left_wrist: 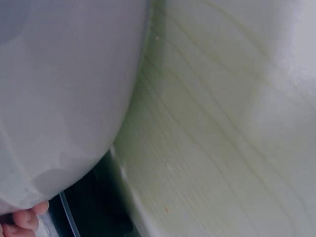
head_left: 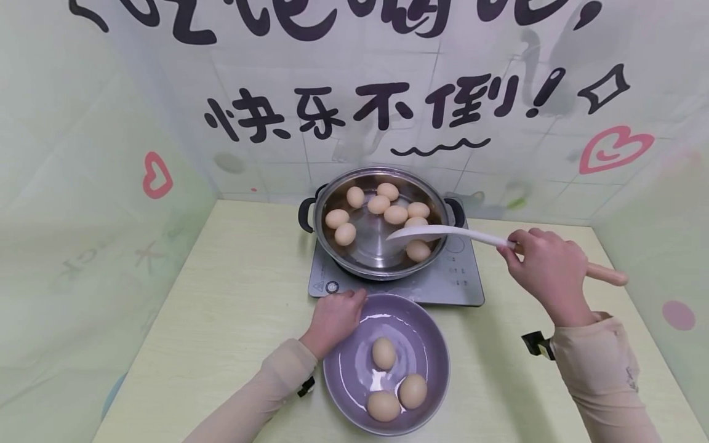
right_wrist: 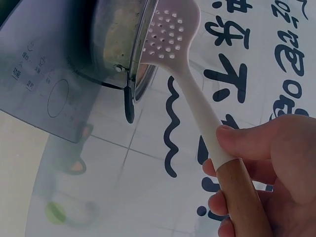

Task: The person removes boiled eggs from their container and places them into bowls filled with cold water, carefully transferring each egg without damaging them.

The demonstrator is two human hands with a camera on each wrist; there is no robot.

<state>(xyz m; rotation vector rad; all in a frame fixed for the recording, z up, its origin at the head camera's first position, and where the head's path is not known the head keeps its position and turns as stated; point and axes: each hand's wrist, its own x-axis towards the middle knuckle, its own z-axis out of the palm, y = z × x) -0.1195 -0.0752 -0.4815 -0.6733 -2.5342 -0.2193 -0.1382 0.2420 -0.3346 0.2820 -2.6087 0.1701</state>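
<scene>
My right hand (head_left: 548, 271) grips a slotted spoon (head_left: 476, 235) around its wooden handle, thumb on the white neck in the right wrist view. The spoon's perforated white head (right_wrist: 168, 34) hangs over the right part of a steel pot (head_left: 368, 240). Several brown eggs (head_left: 379, 204) lie in the pot, and the spoon partly covers one. Closer to me, my left hand (head_left: 335, 320) holds the upper-left rim of a purple bowl (head_left: 346, 369). Inside the bowl sit three eggs (head_left: 384, 354). In the left wrist view, fingertips (left_wrist: 24, 219) curl at the bowl's edge.
Under the pot is a flat grey induction cooker (head_left: 462, 289), its front edge close to the bowl. Black side handles (head_left: 306, 215) stick out from the pot. A pale wooden table (head_left: 232, 295) carries everything, with printed sheets (head_left: 354, 141) behind and on both sides.
</scene>
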